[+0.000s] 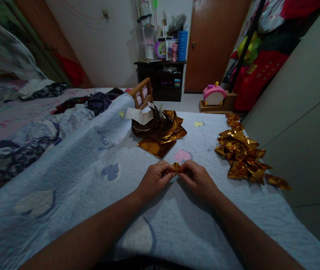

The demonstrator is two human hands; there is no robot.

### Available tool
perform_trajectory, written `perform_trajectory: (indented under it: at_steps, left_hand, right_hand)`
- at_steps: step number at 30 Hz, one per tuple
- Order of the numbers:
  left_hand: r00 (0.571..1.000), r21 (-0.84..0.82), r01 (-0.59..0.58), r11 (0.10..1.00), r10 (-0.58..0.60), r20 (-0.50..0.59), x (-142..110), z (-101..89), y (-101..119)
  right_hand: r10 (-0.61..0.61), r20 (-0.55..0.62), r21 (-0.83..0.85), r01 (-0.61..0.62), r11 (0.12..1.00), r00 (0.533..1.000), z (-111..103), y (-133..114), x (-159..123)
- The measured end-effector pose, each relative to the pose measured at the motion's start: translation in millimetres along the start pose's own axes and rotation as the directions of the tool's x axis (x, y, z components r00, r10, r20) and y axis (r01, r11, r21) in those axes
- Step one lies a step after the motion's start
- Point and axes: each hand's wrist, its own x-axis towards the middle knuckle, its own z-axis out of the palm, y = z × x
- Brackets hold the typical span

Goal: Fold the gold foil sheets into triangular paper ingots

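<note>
My left hand and my right hand meet over the pale blue quilt, fingers pinched together on a small folded piece of gold paper. Only its top edge shows between the fingertips. Beyond the hands lies a stack of flat gold paper sheets with a white strip on top. To the right sits a heap of folded gold paper pieces, near the quilt's right edge.
A small wooden frame stands behind the paper stack. Crumpled clothes and bedding lie on the left. A dark shelf unit, a brown door, a pink toy and a pale wall panel border the room.
</note>
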Motion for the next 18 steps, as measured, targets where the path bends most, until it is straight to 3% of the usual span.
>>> perform_trajectory:
  at_steps: [11, 18]
  left_hand:
    - [0.991, -0.161, 0.128, 0.979, -0.134, -0.027, -0.1, 0.6, -1.3]
    - [0.99, -0.195, 0.129, 0.972, -0.139, -0.036, 1.3, -3.6, 1.6]
  right_hand:
    - [0.044, -0.048, 0.08, -0.04, 0.996, 0.998, -1.5, -0.7, 1.3]
    - [0.059, -0.062, 0.183, -0.047, 0.982, 0.996, -4.5, -1.1, 2.0]
